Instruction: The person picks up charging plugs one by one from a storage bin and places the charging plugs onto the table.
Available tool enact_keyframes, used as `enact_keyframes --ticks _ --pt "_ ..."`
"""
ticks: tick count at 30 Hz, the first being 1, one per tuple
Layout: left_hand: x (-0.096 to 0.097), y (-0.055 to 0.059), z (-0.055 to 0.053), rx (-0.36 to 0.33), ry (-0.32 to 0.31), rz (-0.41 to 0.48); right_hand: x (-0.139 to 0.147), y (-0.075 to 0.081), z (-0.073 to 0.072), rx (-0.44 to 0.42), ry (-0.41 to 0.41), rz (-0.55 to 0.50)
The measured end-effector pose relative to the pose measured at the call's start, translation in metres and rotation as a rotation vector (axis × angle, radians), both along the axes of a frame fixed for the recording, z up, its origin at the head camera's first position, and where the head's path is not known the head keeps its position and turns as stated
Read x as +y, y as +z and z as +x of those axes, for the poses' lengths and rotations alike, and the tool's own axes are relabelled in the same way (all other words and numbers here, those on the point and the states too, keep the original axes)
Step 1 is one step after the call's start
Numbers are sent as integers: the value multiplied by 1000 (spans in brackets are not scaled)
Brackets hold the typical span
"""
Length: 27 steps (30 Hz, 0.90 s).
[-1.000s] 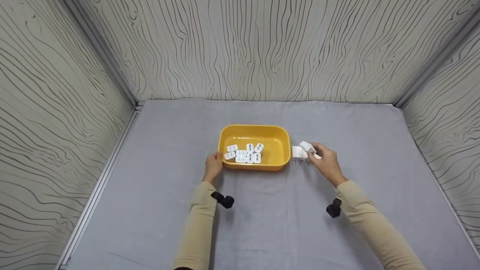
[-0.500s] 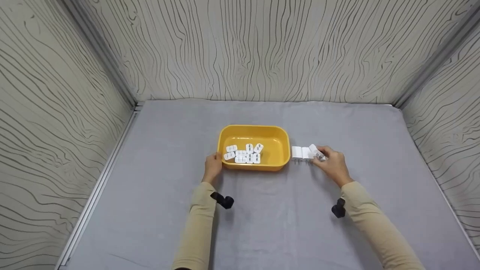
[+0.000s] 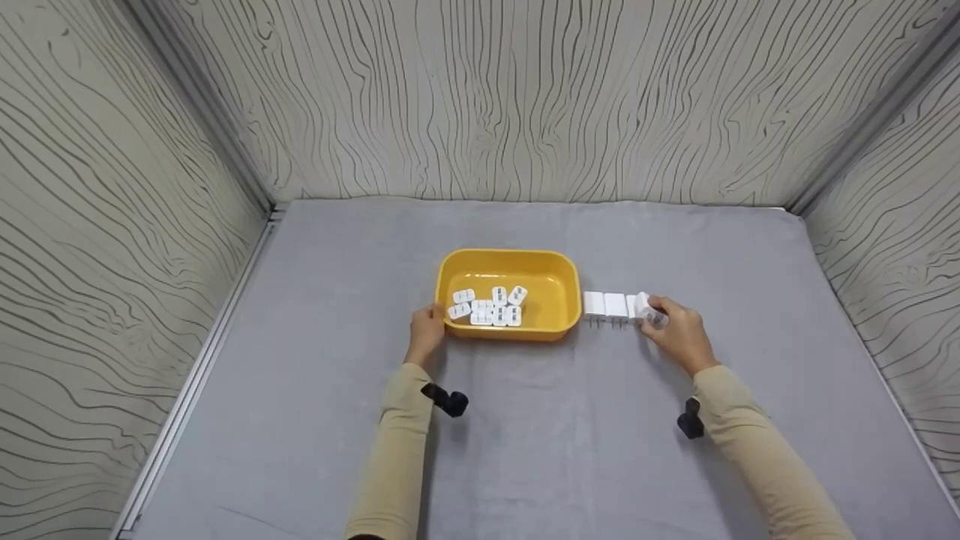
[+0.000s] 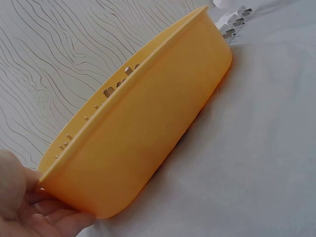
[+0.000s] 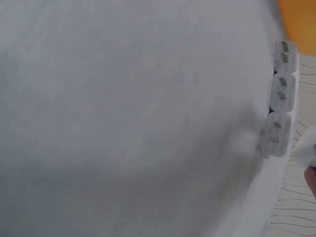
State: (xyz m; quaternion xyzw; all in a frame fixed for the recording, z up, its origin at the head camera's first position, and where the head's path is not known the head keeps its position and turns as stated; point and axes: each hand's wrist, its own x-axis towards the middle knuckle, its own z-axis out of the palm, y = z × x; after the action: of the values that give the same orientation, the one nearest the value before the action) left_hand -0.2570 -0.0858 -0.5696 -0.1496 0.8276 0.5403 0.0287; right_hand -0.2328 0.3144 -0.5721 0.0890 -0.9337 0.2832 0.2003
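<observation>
In the head view, my left hand [image 3: 427, 334] grips the left front corner of a yellow plastic tub [image 3: 566, 330]. The left wrist view shows those fingers [image 4: 54, 219] against the tub's outer wall, with the thumb side up at the rim. Several white plug adapters [image 3: 482, 319] lie in the tub, prongs up. To its right, more white plug adapters [image 3: 594, 304] stand in a row on the cloth, their prongs toward me. My right hand [image 3: 681, 334] pinches another white plug adapter [image 3: 643, 301] at the row's right end; only part of it [image 5: 307, 148] shows in the right wrist view.
Grey cloth [image 3: 510, 442] covers the table. Pale wood-patterned panels [image 3: 495, 97] rise at the back and both sides, with metal rails [image 3: 202, 367] along the edges. A black wrist camera [image 3: 450, 401] is on each sleeve.
My right hand has moved to the right along the row, carrying a plug adapter and uncovering more of those standing there. My left hand and the tub have stayed put.
</observation>
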Motion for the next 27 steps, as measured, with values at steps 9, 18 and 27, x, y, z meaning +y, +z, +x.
enact_keyframes --ticks 9,18,27 --pt "-31 -185 -91 161 -46 -37 9 -1 1 -3 -11 4" --pt "-16 -91 -45 76 -31 13 19 -4 -2 36 9 96" --pt "2 4 3 -8 1 -19 35 -12 -8 90 16 172"
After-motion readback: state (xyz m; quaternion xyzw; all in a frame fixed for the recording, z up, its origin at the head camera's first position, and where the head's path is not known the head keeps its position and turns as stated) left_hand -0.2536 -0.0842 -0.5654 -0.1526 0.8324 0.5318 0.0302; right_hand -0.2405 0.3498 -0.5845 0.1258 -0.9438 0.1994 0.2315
